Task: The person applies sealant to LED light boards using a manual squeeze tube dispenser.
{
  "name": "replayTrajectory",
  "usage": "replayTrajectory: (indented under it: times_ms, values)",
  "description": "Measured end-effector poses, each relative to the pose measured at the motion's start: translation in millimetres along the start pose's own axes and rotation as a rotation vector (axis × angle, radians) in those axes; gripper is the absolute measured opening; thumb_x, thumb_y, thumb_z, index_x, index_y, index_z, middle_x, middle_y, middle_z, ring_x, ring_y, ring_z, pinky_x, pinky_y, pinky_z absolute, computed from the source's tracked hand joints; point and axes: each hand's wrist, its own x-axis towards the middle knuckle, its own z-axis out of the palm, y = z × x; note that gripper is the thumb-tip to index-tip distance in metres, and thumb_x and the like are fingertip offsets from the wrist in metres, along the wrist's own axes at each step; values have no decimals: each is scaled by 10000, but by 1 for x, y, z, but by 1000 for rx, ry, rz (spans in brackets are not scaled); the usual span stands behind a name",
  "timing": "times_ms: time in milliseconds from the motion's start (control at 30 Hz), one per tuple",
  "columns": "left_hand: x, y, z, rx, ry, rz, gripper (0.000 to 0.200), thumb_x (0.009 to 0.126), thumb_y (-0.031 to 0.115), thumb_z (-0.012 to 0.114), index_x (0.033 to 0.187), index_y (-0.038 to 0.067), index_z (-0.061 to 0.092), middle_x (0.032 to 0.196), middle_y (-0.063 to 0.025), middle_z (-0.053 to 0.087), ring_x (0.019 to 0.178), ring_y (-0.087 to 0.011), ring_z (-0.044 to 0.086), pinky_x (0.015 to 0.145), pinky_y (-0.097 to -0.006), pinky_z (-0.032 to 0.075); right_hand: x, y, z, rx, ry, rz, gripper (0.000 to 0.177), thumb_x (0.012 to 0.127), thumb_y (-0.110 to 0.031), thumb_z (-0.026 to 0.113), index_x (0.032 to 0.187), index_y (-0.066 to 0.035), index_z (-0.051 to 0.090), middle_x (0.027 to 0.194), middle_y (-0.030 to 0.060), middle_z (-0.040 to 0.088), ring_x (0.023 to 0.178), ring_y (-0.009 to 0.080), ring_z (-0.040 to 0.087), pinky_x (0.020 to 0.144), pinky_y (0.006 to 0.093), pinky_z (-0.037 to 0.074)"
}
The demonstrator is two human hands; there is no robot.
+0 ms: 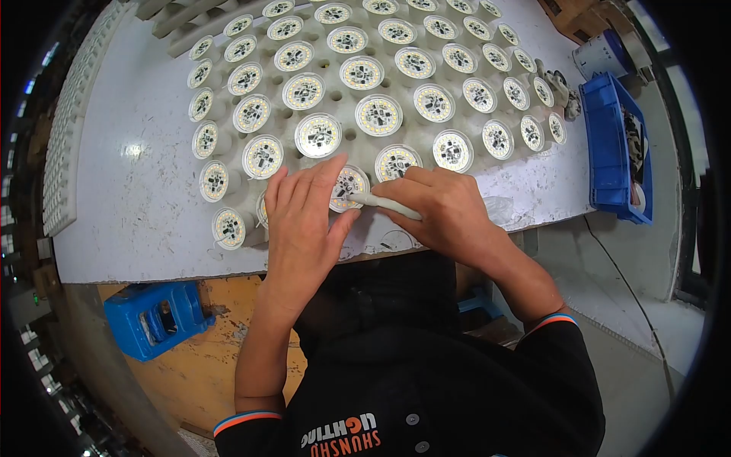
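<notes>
My left hand [304, 221] lies flat over a round LED lamp module [349, 183] at the near edge of the white foam tray [145, 183], thumb and fingers steadying it. My right hand [445, 209] grips a white pen-like tool [381, 203], its tip touching that module's circuit board. Several rows of identical lamp modules [378, 114], with white housings and yellow LED chips, sit upright in the tray's holes beyond my hands.
A blue plastic bin [609, 145] with small parts stands at the right of the tray. A blue object [156, 316] lies on the floor lower left. Stacked white trays [65, 137] line the left side. A cable [624, 282] runs down on the right.
</notes>
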Motion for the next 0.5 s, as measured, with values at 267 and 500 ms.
replayTrajectory:
  times_ms: [267, 500]
  values:
    - [1, 0, 0, -2, -8, -1, 693, 699, 72, 785, 1334, 79, 507, 1211, -115, 593, 1145, -313, 529, 1089, -499, 303, 1, 0, -2, 4, 9, -3, 200, 735, -182, 750, 922, -153, 686, 758, 44, 595, 660, 266, 640, 563, 396, 505]
    - [1, 0, 0, -5, -8, -5, 696, 698, 70, 785, 1336, 85, 507, 1211, -117, 592, 1148, -312, 526, 1091, -497, 304, 0, -1, -1, 1, 5, 3, 191, 738, -182, 748, 915, -150, 684, 764, 47, 602, 659, 271, 643, 562, 401, 506]
